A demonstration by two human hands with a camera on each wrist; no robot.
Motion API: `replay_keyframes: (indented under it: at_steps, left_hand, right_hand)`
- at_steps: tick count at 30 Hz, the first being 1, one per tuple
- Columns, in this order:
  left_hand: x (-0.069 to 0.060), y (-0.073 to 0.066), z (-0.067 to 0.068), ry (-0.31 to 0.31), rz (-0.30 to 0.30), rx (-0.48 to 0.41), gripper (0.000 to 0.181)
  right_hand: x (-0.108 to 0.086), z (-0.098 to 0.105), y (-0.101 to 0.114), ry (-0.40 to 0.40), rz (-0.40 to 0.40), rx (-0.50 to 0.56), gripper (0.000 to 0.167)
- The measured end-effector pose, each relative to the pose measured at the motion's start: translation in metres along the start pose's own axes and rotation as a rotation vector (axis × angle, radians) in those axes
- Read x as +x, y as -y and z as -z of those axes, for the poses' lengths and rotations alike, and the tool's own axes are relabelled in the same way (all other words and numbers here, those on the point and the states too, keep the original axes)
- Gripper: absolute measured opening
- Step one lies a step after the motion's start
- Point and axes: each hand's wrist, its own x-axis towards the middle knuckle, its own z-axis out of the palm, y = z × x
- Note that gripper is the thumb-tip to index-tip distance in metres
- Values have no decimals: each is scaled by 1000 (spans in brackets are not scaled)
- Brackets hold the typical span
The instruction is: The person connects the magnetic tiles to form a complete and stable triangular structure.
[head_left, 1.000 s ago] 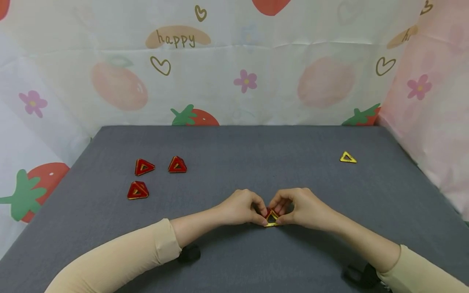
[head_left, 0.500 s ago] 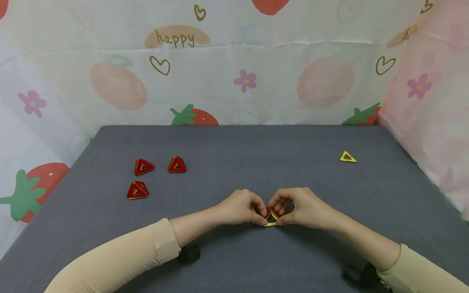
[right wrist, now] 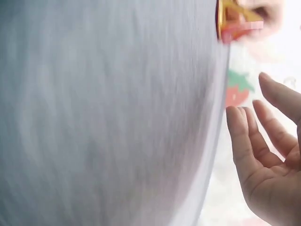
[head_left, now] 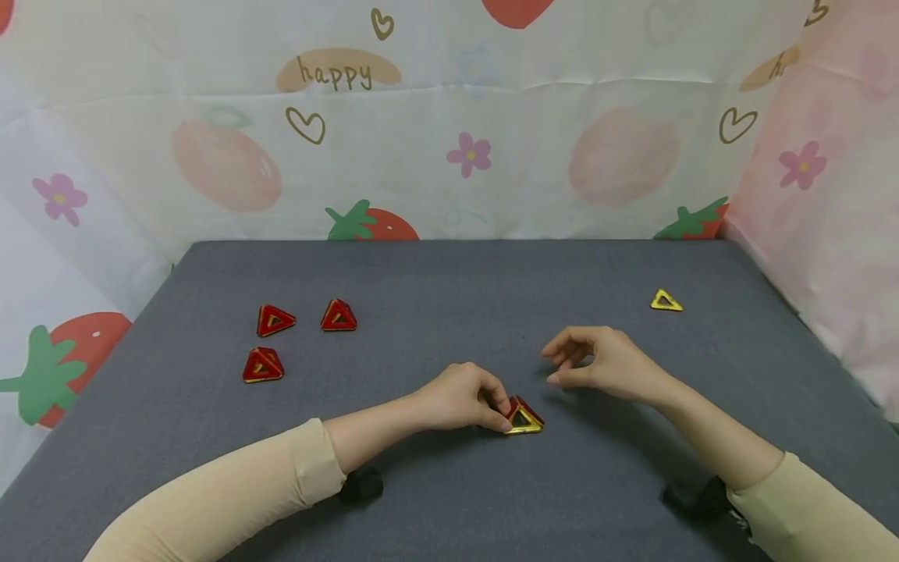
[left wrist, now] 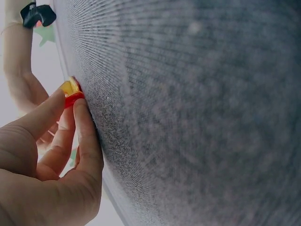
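Note:
Near the middle front of the table, my left hand point(head_left: 460, 400) pinches a small pyramid of triangle tiles point(head_left: 525, 422) between thumb and fingers. Its front side is a yellow triangle frame and the sides behind are red. In the left wrist view the pyramid point(left wrist: 74, 94) shows yellow and red at the fingertips. My right hand point(head_left: 611, 363) is off to the right of the pyramid, apart from it, with loosely bent fingers holding nothing. A single yellow triangle tile point(head_left: 665, 301) lies flat on the table beyond the right hand.
At the left of the grey table point(head_left: 449, 289) stand three red triangle pieces: one at the back left point(head_left: 275, 320), a pyramid to its right point(head_left: 339, 315) and another pyramid nearer the front point(head_left: 263, 364). A printed cloth point(head_left: 520, 117) hangs behind the table.
My right hand has let go of the pyramid and moved away from it, up and to the right. The left hand stays in place, still pinching the pyramid.

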Motion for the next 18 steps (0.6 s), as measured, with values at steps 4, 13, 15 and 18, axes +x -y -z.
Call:
replay_keyframes:
  at_steps: [4, 13, 15, 18]
  left_hand:
    - [0, 0, 0, 0, 9, -4, 10]
    - [-1, 1, 0, 10, 8, -20, 10]
    - [0, 2, 0, 12, 9, -21, 10]
    - [0, 3, 0, 16, 6, -23, 11]
  right_hand:
    - [1, 17, -10, -78, -34, -44, 35]
    - [6, 63, -44, -270, -170, -57, 47]
    - [7, 74, -54, -338, -219, -54, 51]
    - [7, 89, -70, -434, -303, -42, 58]
